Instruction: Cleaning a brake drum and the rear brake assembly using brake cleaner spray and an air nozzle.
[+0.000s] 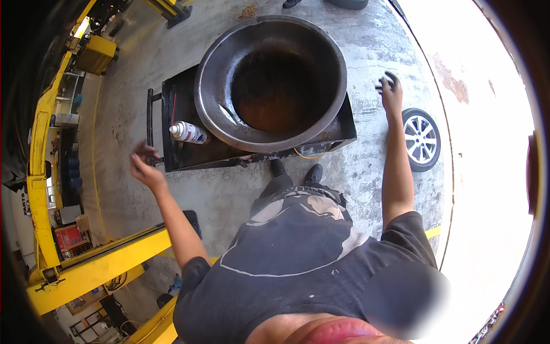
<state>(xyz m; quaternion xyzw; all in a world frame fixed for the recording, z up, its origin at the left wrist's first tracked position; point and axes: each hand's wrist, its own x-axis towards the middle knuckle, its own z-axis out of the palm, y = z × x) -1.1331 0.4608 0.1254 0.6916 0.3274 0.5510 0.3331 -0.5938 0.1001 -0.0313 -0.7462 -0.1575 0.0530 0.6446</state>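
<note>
A large round metal basin [215,107] with a dark, rust-brown bottom rests on a black metal cart [180,159]. On the cart's left part stands or leans a white spray can [189,132] beside a thin red straw [174,108]. My left hand [146,165] is raised near the cart's handle, slightly blurred, fingers apart, holding nothing; whether it touches the handle cannot be told. My right hand [390,92] is out to the right of the basin, fingers spread and partly bent, with nothing in it.
A tire on a silver alloy wheel [421,139] lies by my right forearm. Yellow vehicle lift parts [107,262] stand at the left and lower left. A yellow cabinet [96,51] is at the upper left. An orange cord [248,11] and another tire [350,3] lie beyond the basin.
</note>
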